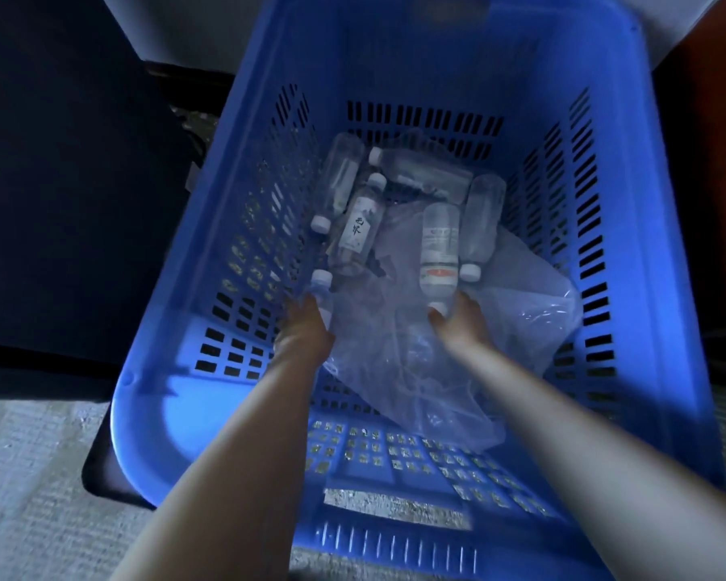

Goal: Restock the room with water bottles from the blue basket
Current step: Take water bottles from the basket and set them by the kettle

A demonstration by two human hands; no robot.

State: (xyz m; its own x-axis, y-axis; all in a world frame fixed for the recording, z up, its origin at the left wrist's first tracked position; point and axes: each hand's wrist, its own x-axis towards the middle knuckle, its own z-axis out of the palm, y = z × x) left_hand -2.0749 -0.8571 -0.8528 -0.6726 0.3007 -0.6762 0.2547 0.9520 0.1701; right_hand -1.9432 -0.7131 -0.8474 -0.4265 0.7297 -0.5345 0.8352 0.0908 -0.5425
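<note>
Blue basket (667, 287) holding about six bottles (359, 228) on its floor, none out yet: left hand (307, 329) grasping one by its left wall, right hand (462, 320) pinching another's (439, 249) cap mid-floor.

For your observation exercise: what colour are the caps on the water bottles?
White, seen in the head view, as on the bottle cap inside the blue basket.

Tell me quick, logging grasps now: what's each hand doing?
Left hand: grips a water bottle by the basket's left wall.
Right hand: grips the cap end of the red-labelled bottle.
</note>
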